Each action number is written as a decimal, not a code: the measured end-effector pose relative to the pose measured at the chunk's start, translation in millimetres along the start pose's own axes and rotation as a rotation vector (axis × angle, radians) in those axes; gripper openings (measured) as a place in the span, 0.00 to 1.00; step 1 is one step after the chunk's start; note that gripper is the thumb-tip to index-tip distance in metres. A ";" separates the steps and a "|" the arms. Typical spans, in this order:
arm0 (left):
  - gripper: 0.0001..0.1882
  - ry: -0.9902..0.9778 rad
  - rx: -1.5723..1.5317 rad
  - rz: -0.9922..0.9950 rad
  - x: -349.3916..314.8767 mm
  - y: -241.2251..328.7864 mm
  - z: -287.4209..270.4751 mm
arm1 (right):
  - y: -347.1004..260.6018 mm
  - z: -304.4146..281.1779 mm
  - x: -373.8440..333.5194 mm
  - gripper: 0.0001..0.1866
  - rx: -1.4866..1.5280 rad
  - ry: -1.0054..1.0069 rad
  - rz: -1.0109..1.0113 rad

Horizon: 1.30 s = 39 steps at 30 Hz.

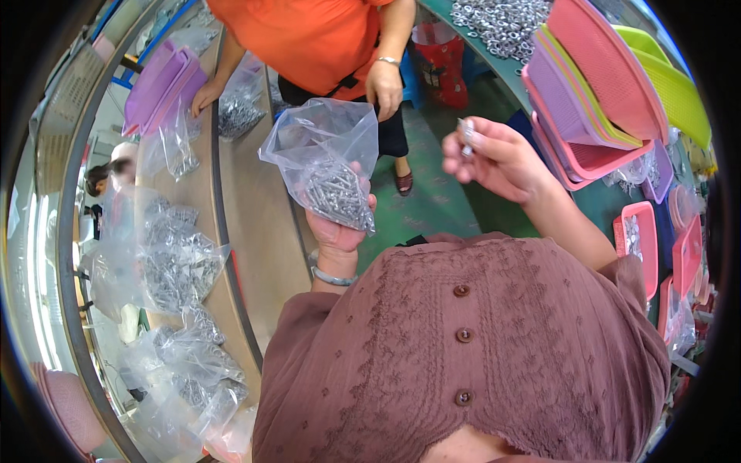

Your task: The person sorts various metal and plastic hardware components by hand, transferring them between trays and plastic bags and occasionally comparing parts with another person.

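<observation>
Bag of metal bits (333,189) up in the left hand (333,233)

The clear bag is in the air, between two tables and above the green floor (432,204). The left hand holds it from below, palm under it and fingers curled up its side. The right hand (502,154) is apart from the bag and pinches a small metal piece (466,139) with thumb and fingers.

The bag looks thin, soft and slippery. The bits inside look hard, and all together they should be heavy, so the bag may sag. Hold it with a palm under the full bottom, and grab the loose top too. Sharp ends might poke a hole. The small piece looks light and stiff, so a pinch suits it.

On the left is a long tan table (202,166), with more bags (181,270) down its near part and purple baskets (158,85) toward its far end. On the right is a green table (509,76). Metal rings (502,27) lie at its far end, with stacked baskets (617,65) nearer. A person in an orange shirt (301,38) stands past the bag. One of that person's hands (384,89) is close to its top; I cannot tell if they touch.
</observation>
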<state>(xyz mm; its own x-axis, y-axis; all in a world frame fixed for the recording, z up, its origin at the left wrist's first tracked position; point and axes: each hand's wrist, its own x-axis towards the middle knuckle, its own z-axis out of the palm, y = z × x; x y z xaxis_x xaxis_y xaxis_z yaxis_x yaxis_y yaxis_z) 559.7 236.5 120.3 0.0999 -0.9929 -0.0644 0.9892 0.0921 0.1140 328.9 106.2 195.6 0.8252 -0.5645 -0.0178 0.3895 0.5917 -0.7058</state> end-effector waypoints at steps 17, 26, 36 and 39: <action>0.27 -0.037 -0.019 0.063 -43.9 68.9 -30.9 | 62.1 5.6 84.7 0.04 0.039 0.247 0.030; 0.27 -0.049 -0.014 0.085 -38.4 60.7 -30.2 | 55.4 -2.1 84.2 0.02 0.009 0.203 0.015; 0.26 -0.029 -0.017 0.063 -32.2 58.6 -27.9 | 52.8 -8.1 78.5 0.03 0.035 0.217 0.019; 0.25 -0.043 -0.013 0.058 -30.5 56.3 -26.1 | 53.4 -11.3 78.2 0.03 0.033 0.206 0.020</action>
<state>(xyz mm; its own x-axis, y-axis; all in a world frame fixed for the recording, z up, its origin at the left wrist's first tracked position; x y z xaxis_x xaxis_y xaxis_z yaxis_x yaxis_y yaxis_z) 615.1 273.9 102.8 0.1532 -0.9881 -0.0158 0.9832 0.1507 0.1033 409.6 87.1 148.5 0.7330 -0.6565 -0.1783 0.3903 0.6206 -0.6801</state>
